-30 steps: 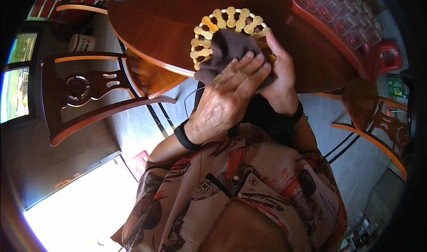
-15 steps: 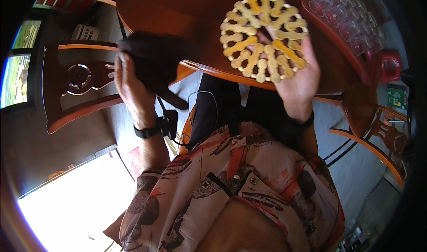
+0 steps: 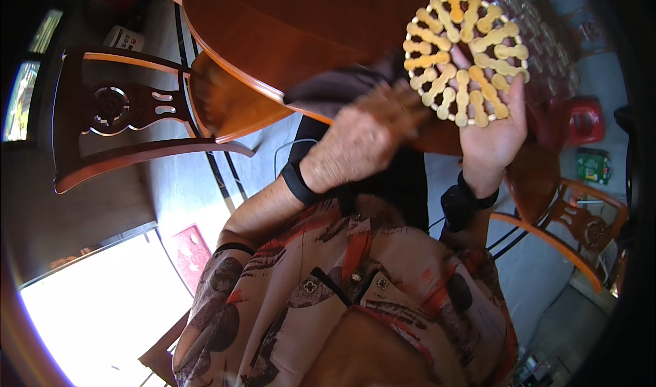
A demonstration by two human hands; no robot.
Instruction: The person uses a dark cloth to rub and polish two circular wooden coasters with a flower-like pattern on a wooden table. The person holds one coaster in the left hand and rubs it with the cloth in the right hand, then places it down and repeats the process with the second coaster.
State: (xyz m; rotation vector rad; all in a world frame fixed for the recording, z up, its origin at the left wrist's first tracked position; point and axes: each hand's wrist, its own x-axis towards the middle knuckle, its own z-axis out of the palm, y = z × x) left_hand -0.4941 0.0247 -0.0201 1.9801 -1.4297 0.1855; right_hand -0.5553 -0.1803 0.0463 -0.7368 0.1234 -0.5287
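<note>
A round wooden trivet (image 3: 497, 66) of light, knobbly slats is held up by my right hand (image 3: 490, 143). Its fingers pass behind the slats, mostly hidden, while the thumb rests at the right rim. My left hand (image 3: 359, 141) is closed on a dark cloth (image 3: 335, 91) and reaches across my body, close to the trivet's lower left. Motion smears those fingers and the cloth's far end, so I cannot tell whether the cloth touches the trivet. The cloth hangs out to the left over the table edge.
A round brown table (image 3: 273, 38) spreads out before me. Upside-down clear glasses (image 3: 547, 52) stand at its right side. Wooden chairs flank me, one at the left (image 3: 68, 124) and another at the right (image 3: 591, 226). A red stool (image 3: 584, 122) and a green box (image 3: 593, 166) sit beyond the table.
My left hand has swung from the far left towards the trivet, carrying the dark cloth. In the picture, the trivet and my right hand have shifted to the right.
</note>
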